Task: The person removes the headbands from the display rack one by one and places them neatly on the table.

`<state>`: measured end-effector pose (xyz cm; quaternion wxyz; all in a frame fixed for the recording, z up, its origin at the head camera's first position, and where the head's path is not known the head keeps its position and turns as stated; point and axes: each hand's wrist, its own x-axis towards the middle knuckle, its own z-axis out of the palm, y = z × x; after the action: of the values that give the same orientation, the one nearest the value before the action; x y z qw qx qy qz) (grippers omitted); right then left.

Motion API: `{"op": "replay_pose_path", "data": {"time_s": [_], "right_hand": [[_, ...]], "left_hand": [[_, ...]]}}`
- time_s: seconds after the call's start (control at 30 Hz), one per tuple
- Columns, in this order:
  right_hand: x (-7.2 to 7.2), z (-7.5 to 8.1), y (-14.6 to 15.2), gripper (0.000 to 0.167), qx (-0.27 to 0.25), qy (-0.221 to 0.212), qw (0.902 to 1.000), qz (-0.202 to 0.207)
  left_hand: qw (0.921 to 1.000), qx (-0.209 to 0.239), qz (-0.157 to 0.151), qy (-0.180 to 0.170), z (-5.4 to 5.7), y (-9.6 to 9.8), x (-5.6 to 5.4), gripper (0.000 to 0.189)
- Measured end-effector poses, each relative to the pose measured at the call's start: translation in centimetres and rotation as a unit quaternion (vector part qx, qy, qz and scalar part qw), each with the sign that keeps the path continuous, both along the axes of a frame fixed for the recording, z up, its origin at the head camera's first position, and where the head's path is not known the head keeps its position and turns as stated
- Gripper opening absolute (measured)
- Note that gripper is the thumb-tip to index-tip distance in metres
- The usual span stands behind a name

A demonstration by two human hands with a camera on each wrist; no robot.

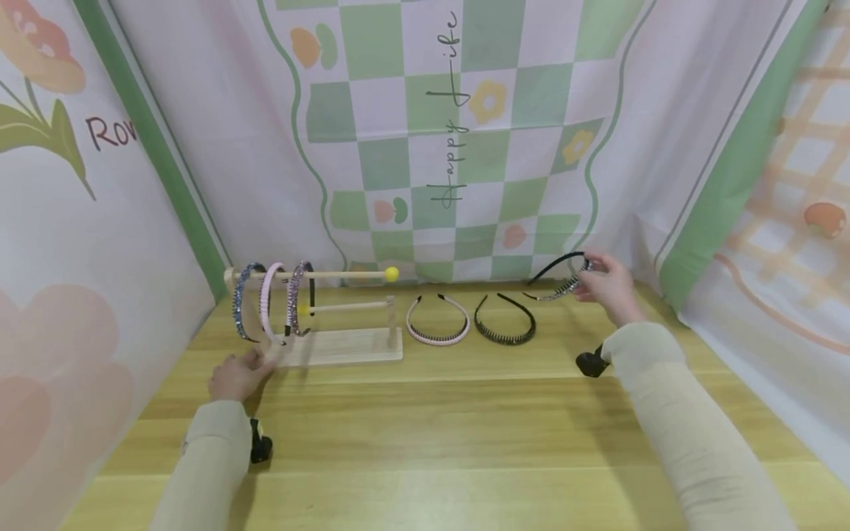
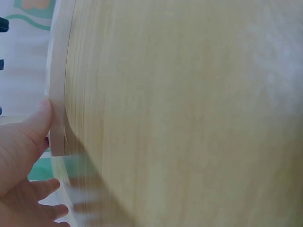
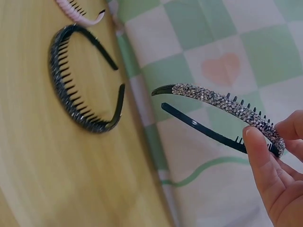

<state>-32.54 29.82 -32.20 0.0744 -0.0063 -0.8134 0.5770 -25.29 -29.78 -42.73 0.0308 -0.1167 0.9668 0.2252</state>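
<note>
Beige sleeves point(image 1: 704, 435) of mine reach over the pale wooden table point(image 1: 425, 457). Near its left edge, my left hand point(image 1: 237, 376) pinches the front left corner of a light wooden rack point(image 1: 339, 348); a glittery blue headband point(image 1: 237, 304), ribbed pink headband point(image 1: 265, 299) and glittery mauve headband point(image 1: 293, 296) hang on its upper rod. Right of it lie a pink-and-black toothed headband point(image 1: 438, 341) and a glittery black toothed headband point(image 1: 506, 340). Toward the far right corner, my right hand point(image 1: 607, 286) pinches a silver-glittered black headband point(image 3: 222, 101). Behind hangs a green-and-white checked curtain point(image 1: 432, 110).

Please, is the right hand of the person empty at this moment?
No, the right hand pinches a silver headband near the middle of its curve.
</note>
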Motion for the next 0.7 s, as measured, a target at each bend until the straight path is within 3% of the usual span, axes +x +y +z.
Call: {"op": "replay_pose_path", "data": {"time_s": [0.33, 0.5, 0.7], "right_hand": [[0.2, -2.2, 1.3, 0.059, -0.012, -0.03, 0.9994, -0.016], [-0.3, -4.2, 2.6, 0.059, -0.046, -0.02, 0.9984, -0.028], [0.1, -5.5, 3.3, 0.052, -0.035, -0.022, 0.9986, -0.034]], "left_hand": [[1.0, -0.002, -0.002, 0.005, -0.1, 0.0, 0.1, 0.075], [0.9999, 0.01, 0.004, 0.001, 0.2, 0.2, 0.2, 0.073], [1.0, 0.007, 0.004, 0.002, 0.2, 0.2, 0.2, 0.072]]}}
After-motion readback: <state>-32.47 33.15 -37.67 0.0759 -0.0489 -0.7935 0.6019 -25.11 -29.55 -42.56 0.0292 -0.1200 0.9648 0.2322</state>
